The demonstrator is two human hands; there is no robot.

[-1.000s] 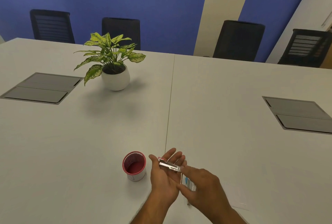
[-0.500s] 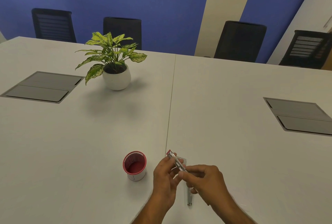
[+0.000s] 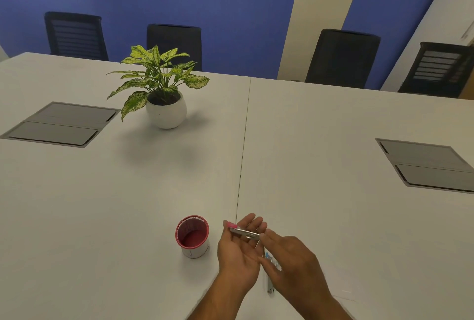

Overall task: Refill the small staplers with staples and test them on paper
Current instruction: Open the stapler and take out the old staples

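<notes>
- Hands first: our left hand (image 3: 239, 250) lies palm up just above the surface, its fingers straight and relaxed, and a small stapler (image 3: 245, 232) with a pink tip and a metal body rests across those fingers.
- Our right hand (image 3: 289, 260) comes in from the right; its thumb and forefinger pinch the metal end of that stapler.
- From the largest thing down: the white surface (image 3: 320, 140) fills most of the view, with a seam running down its middle.
- Four dark office chairs (image 3: 342, 58) stand along its far edge, against a blue wall.
- Two grey cable hatches (image 3: 61, 124) are set flush into the surface, one far left and one far right.
- We see a potted plant (image 3: 164, 94) in a round white pot, left of the seam.
- A small cup (image 3: 192, 236) with a red rim and red inside stands just left of our left hand.
- Another small stapler (image 3: 269, 274), with a blue part and a metal body, lies on the surface between our hands, partly hidden by them.
</notes>
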